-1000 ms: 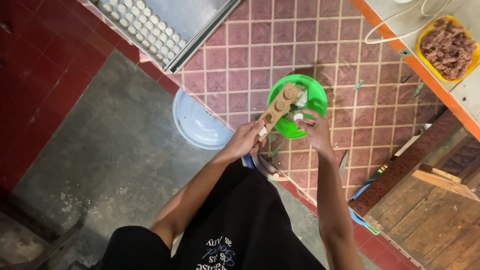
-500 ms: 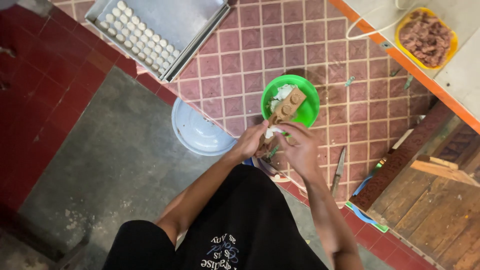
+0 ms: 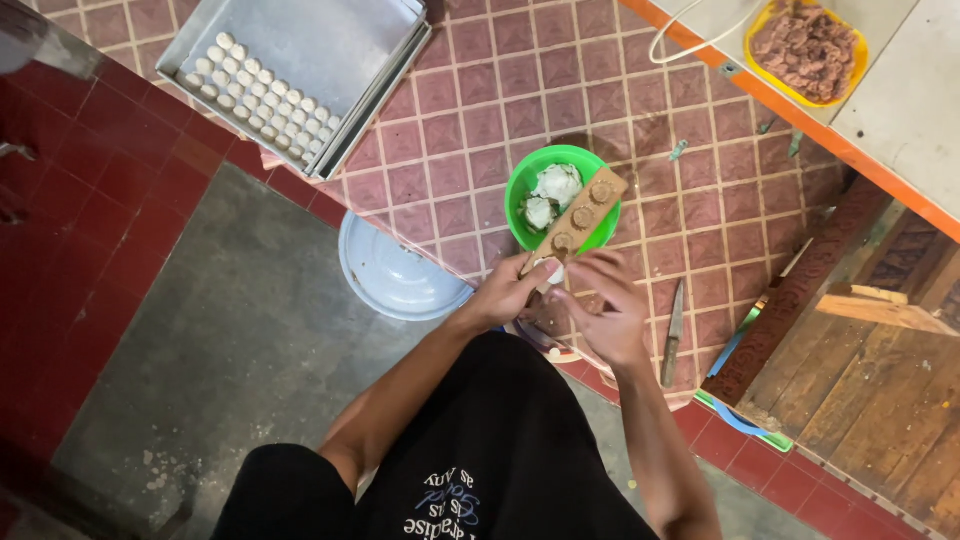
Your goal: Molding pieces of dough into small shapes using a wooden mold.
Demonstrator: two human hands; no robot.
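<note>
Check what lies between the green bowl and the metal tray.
Head view: only bare pink floor tiles lie between the green bowl and the metal tray. The pale round lid sits lower, off that line.

The floor (image 3: 470, 110) is pinkish-red patterned tile, with darker red tile and a bare grey concrete patch at the left. On the tile lie a metal tray (image 3: 330, 50) holding rows of small white pieces, a pale round lid (image 3: 395, 280), a green bowl (image 3: 530, 185) and a knife (image 3: 673, 335).
</note>
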